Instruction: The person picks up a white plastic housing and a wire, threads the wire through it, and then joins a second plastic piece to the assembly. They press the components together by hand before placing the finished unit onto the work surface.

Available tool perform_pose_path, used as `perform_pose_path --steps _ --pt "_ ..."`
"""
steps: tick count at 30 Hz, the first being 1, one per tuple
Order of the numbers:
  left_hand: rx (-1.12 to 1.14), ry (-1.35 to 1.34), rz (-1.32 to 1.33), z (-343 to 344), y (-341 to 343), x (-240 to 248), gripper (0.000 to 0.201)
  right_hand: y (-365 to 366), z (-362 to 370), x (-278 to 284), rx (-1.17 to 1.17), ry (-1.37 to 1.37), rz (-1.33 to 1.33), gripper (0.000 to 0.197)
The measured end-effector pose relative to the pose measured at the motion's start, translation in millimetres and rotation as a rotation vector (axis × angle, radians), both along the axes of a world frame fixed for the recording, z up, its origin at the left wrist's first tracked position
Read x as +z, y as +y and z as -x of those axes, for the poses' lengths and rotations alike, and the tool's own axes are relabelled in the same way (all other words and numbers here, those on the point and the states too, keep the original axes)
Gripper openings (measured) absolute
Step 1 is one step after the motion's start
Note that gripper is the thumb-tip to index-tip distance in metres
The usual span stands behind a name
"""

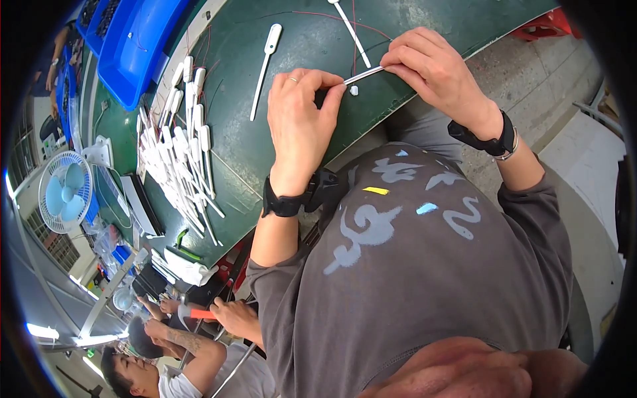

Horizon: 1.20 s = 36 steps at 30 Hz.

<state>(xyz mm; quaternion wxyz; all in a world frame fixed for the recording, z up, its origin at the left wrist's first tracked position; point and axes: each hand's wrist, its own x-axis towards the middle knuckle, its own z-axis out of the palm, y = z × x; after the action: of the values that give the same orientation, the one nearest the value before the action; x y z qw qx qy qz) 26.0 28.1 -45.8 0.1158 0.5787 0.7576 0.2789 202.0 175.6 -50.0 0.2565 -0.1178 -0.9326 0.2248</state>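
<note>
Between my two hands runs a thin white stick (364,75), held level above the table's near edge. My left hand (300,119) pinches one end between thumb and forefinger. The fingertips of my right hand (434,69) are closed on the other end. Just below the stick lies a small white piece (354,91). A long white stick with a paddle-shaped head (271,41) rests left of my hands, and another such stick (350,32) lies beyond them. A thin red wire (338,14) curves toward my right hand; where it ends is hidden.
A large pile of white paddle-headed sticks (179,156) covers the left of the green table (232,142). Blue trays (129,66) stand at the far left, near a white fan (65,192). Co-workers (199,358) sit at lower left, near an orange-handled tool (201,314).
</note>
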Motion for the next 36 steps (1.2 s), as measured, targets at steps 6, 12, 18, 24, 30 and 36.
perform_pose_path --steps 6,12,18,24,30,36 --pt "-0.033 0.243 -0.266 -9 1 8 0.022 6 -5 -7 -0.011 0.074 -0.003 0.014" --pt "-0.36 0.142 -0.287 -18 -5 0 0.026 23 -13 8 -0.11 0.123 0.034 0.015" --pt "-0.2 0.311 -0.212 40 -8 -5 0.022 6 0 6 0.095 0.069 0.021 0.014" --pt "-0.138 0.264 -0.272 14 -13 18 0.019 1 9 0 0.109 0.047 -0.011 0.013" --pt "-0.096 0.198 -0.238 -11 -9 -7 0.015 0 12 1 0.103 0.045 0.015 0.013" --pt "-0.059 0.088 -0.202 -3 -14 -13 0.014 3 8 -3 0.123 0.039 -0.011 0.013"
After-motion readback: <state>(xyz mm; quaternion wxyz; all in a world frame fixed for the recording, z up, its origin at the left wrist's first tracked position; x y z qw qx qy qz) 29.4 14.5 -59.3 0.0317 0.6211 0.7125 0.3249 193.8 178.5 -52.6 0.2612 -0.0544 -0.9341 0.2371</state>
